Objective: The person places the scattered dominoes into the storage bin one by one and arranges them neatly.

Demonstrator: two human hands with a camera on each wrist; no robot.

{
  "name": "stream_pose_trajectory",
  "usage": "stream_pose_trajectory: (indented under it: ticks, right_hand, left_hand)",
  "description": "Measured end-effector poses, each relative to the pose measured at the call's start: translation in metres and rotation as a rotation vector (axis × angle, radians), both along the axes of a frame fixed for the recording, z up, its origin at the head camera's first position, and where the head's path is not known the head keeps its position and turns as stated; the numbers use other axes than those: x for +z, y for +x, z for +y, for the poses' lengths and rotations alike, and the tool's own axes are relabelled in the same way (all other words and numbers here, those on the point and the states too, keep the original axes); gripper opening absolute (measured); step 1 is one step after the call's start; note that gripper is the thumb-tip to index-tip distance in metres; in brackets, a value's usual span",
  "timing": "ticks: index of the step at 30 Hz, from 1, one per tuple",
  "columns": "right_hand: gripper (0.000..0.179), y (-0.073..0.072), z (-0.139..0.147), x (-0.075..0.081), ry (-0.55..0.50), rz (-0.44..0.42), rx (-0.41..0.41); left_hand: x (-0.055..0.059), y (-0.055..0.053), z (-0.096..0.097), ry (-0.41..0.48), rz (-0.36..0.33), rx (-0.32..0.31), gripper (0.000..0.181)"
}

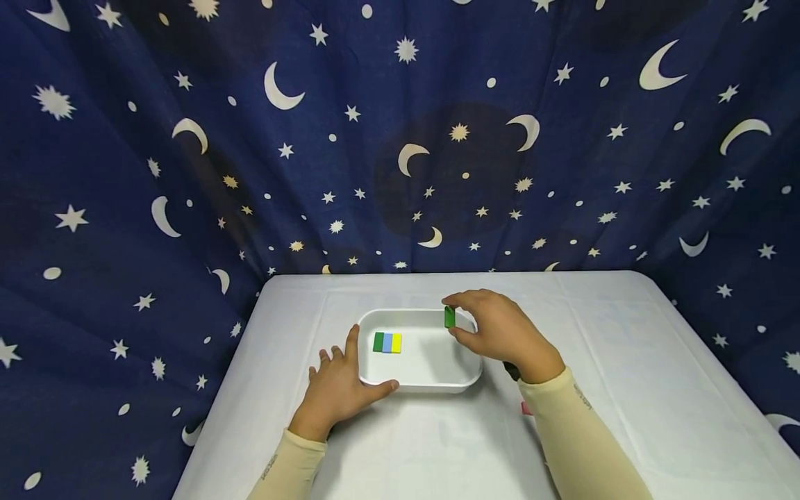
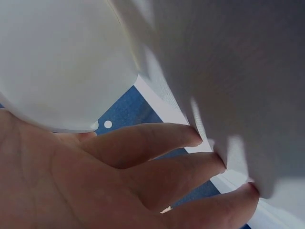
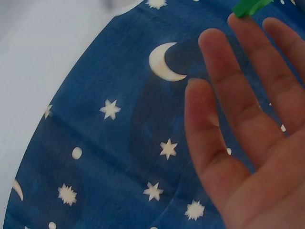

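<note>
A white rectangular tray (image 1: 431, 383) stands on the table. Inside it on the left, a dark green block (image 1: 378, 342), a light blue block (image 1: 387, 343) and a yellow block (image 1: 396, 344) lie side by side in a row. My left hand (image 1: 340, 386) rests at the tray's left end, fingers spread, index along the rim and thumb at the front left corner; its other fingertips touch the cloth in the left wrist view. Over the tray's back right part, my right hand (image 1: 500, 330) pinches a green block (image 1: 449, 317) upright between thumb and fingers.
A pinkish-red piece (image 1: 527, 408) lies on the white-clothed table (image 1: 600, 326), partly hidden behind the right forearm. Dark blue curtain (image 1: 350, 167) with moons and stars hangs behind the table and along both sides.
</note>
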State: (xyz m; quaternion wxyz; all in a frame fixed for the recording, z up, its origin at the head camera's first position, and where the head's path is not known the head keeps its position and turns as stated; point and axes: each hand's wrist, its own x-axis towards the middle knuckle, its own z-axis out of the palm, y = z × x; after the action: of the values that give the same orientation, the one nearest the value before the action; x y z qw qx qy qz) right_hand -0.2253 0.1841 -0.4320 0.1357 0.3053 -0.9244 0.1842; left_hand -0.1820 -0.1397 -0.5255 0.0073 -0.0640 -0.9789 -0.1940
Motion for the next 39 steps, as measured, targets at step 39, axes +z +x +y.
stream_pose_trajectory:
  ticks: [39]
  right_hand:
    - [0.047,-0.039,-0.088,-0.030,0.015,-0.125,0.066]
  left_hand:
    - [0.000,0.001,-0.002,-0.013,0.029,0.012,0.144]
